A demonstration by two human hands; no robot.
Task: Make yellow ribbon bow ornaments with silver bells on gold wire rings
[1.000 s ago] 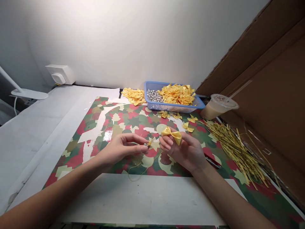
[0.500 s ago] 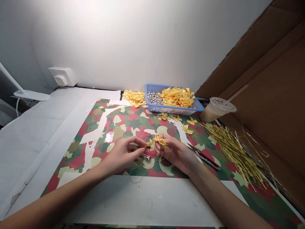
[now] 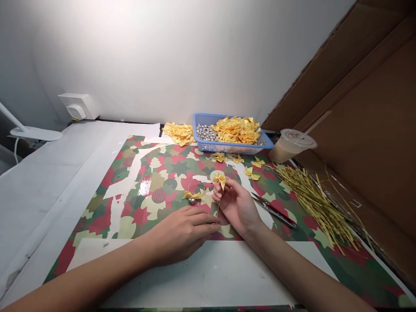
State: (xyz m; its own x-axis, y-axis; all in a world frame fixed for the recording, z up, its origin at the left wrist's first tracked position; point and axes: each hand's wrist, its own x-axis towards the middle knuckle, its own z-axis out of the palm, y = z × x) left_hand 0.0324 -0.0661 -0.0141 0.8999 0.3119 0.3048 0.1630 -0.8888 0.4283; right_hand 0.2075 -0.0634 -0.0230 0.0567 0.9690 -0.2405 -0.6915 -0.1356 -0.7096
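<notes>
Cord [image 3: 219, 205] slants down from bow [image 3: 219, 179].

The held bow [image 3: 219, 179] looks like glossy cloth, the silvery ball [image 3: 192, 201] polished metal, the blue basket [image 3: 227, 148] smooth plastic, the cardboard [image 3: 364, 117] matt.

I see one glossy yellow bow [image 3: 219, 180] held up, thin cord [image 3: 219, 203] below; second bow [image 3: 193, 195] lying left, silver bell [image 3: 192, 201] beside.

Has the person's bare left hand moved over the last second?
Yes. Judged against the blue rectangular plastic basket, the bare left hand has come nearer the person and shifted rightward, farther from the basket.
</notes>
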